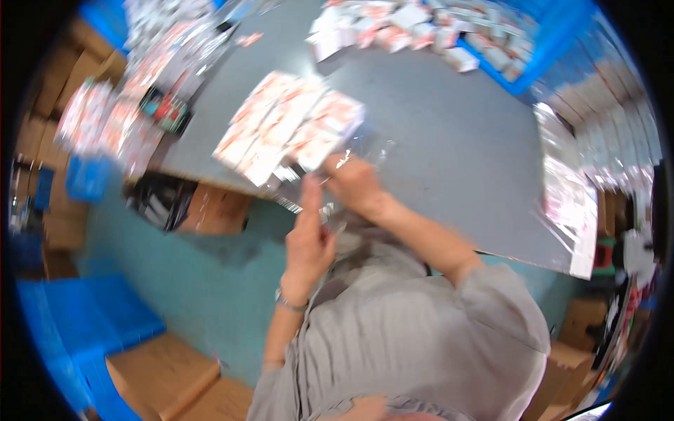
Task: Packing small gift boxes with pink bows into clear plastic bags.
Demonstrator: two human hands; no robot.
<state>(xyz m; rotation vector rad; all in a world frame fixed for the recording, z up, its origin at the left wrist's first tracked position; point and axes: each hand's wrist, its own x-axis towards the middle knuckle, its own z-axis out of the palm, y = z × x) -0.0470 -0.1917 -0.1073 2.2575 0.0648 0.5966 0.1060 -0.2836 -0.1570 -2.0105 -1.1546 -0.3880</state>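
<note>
A block of small white boxes with orange-red print (pixel 277 126) lies near the front edge of the table, packed side by side in rows. Clear plastic film (pixel 379 146) shows at its right and front, apparently a bag around the boxes. My right hand (pixel 357 184) is closed on the film at the block's near right corner. Just left of it, my left hand (pixel 309 245) has its index finger stretched toward the film's near end, where a small dark patch shows. The other left fingers look bent, and motion blurs both fingertips.
The grey table (pixel 456 161) bears loose small boxes (pixel 393 28) at the back beside a blue bin (pixel 519 81). Wrapped packs (pixel 168 63) are heaped at the left. Plastic sheets (pixel 565 182) lie on the right edge. Cardboard boxes (pixel 161 368) and blue crates (pixel 91 309) stand lower left.
</note>
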